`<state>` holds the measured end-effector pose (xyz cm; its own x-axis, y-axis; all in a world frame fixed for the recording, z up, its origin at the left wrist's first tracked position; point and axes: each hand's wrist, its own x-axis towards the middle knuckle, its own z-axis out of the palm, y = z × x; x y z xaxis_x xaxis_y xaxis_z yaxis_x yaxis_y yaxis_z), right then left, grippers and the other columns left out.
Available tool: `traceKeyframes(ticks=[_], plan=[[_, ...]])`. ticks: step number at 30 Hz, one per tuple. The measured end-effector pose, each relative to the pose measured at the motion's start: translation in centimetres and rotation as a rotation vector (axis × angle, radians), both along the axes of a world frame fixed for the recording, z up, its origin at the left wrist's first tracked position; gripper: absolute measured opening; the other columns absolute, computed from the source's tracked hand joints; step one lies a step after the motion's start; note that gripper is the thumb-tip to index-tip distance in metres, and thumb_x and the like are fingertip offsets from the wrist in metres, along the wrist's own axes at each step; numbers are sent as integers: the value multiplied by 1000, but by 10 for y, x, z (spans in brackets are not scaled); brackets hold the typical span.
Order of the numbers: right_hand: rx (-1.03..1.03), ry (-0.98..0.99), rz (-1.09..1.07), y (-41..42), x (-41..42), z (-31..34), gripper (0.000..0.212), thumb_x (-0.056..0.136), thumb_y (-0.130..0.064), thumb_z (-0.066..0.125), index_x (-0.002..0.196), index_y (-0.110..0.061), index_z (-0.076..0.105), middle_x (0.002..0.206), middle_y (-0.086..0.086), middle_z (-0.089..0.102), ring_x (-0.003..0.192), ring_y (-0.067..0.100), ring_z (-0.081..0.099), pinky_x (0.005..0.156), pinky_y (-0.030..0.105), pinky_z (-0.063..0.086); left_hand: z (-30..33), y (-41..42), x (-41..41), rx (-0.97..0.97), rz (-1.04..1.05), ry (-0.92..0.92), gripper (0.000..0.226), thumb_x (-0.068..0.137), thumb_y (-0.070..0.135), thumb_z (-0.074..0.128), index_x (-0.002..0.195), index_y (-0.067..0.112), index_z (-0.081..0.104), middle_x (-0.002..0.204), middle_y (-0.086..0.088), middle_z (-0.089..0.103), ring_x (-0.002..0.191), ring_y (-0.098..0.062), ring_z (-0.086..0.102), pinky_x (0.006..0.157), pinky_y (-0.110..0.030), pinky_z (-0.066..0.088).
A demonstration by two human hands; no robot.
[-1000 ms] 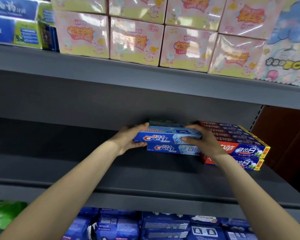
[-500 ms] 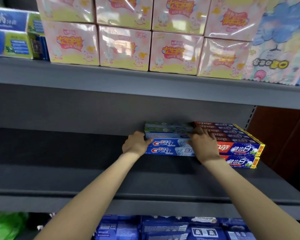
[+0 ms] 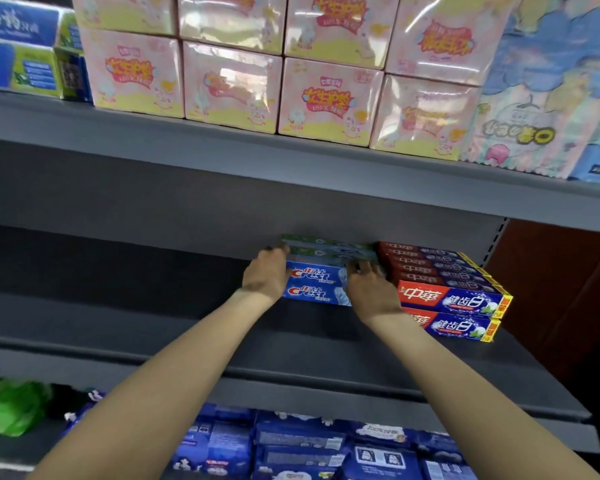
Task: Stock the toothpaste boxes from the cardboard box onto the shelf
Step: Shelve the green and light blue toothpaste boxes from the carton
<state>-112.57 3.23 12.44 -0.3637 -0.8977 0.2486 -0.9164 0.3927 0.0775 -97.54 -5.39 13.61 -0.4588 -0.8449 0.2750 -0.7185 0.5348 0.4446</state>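
Note:
Two blue Crest toothpaste boxes point(image 3: 314, 284) lie stacked on the grey middle shelf point(image 3: 153, 317), front faces toward me. Behind them lie green toothpaste boxes point(image 3: 326, 245), stacked against the back wall. My left hand point(image 3: 265, 277) rests against the left ends of the Crest boxes, its fingertips reaching the green boxes' end. My right hand point(image 3: 371, 292) lies over the right part of the Crest stack, fingers spread and touching the green boxes. A stack of red-and-blue toothpaste boxes point(image 3: 451, 299) sits directly to the right. The cardboard box is out of view.
Pink wrapped packs point(image 3: 229, 84) fill the upper shelf, with blue-green boxes point(image 3: 21, 53) at its left. Blue packs point(image 3: 291, 445) and a green pack point(image 3: 7, 407) sit on the lower shelf. The middle shelf is bare left of my hands. A brown panel point(image 3: 561, 289) bounds the right.
The upper Crest box has been set down onto the lower one and the stack pushed back. Both hands have slid further in, fingers now at the green boxes.

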Motion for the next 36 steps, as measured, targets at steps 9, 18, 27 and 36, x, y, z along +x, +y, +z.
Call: traceKeyframes(ticks=[9,18,27,36], plan=[[-126,-356,199,5,60,17,38,93,-12,49,132,-11,48,138,10,44,126,29,43,98,40,43,14,19,33,-144,92,-220,42,94,14,49,135,20,43,132,-12,49,116,-34,52,86,-41,45],[-226,-475,404,25,252,10,29,92,-17,49,119,-19,60,115,8,61,103,26,59,85,41,51,4,68,233,-265,144,-106,27,92,17,48,119,17,54,114,-5,59,103,-28,58,77,-34,43],[-117,-621,553,27,532,-29,27,92,-19,50,114,-23,64,109,11,68,105,31,60,82,39,51,-30,111,523,-135,394,-110,25,90,24,48,112,16,56,108,-7,65,103,-30,59,74,-37,47],[108,-695,790,-4,752,-102,28,91,-13,51,117,-10,62,117,12,60,109,27,57,81,32,44,-92,97,745,106,716,18,16,92,21,49,95,11,62,90,-10,66,87,-32,62,64,-34,45]])
